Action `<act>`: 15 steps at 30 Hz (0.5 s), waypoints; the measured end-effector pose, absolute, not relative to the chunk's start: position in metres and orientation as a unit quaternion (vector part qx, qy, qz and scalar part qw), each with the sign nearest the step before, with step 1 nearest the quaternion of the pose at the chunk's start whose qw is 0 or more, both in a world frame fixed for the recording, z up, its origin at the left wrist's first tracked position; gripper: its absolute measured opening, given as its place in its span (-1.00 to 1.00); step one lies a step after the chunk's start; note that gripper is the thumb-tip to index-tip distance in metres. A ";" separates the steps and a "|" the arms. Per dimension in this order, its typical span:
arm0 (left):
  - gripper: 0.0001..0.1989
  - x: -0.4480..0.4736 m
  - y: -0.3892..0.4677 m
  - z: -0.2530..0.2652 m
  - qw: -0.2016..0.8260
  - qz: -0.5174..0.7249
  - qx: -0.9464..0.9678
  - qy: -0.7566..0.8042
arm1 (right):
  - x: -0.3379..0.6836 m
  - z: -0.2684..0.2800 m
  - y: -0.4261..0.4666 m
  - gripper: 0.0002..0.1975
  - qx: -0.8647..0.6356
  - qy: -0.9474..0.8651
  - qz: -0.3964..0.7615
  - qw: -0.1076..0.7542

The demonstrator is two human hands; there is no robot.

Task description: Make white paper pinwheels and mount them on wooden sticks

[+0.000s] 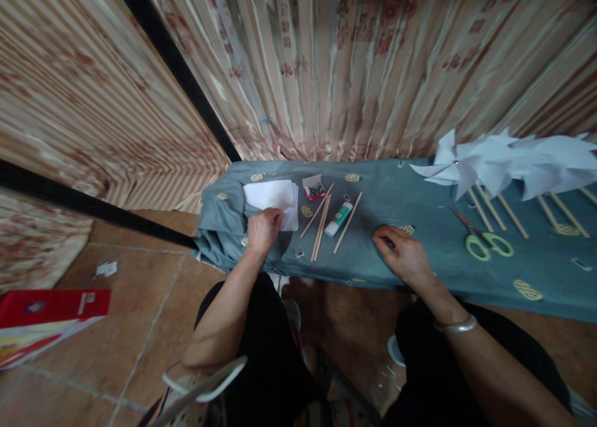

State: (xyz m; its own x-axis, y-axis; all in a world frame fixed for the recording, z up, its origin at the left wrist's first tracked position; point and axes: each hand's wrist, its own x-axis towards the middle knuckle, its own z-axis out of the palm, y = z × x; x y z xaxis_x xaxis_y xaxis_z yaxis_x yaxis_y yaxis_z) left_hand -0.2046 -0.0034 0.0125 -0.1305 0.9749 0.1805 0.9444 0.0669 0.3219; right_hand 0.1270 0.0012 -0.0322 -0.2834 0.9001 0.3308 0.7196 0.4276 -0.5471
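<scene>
My left hand [265,231] is at the stack of white paper [269,194], thumb and forefinger pinched on the edge of a top sheet. On the cloth rests my right hand [405,254], its fingers curled in, with nothing visible in them. Between the hands lie several wooden sticks [321,231] and a green and white glue stick [339,219]. A small open red box [314,188] of dark metal bits, too small to name, sits beside the paper. To the right of my right hand are scissors [487,243] with yellow-green handles.
White paper pinwheels [513,160] on wooden sticks lie piled at the right end. A grey-green cloth [433,219] covers the narrow table. Patterned curtains [326,73] hang behind it, with dark poles at left. A red box [51,309] stands on the tiled floor.
</scene>
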 end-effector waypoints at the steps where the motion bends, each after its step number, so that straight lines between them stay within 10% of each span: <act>1: -0.82 -0.205 -0.003 0.013 0.048 0.194 0.652 0.731 | 0.127 -0.032 0.001 -0.78 -0.514 -0.788 0.147 0.306; 15: -0.74 -0.216 0.000 0.009 0.125 0.287 0.612 0.726 | 0.125 -0.031 0.003 -0.80 -0.517 -0.785 0.158 0.303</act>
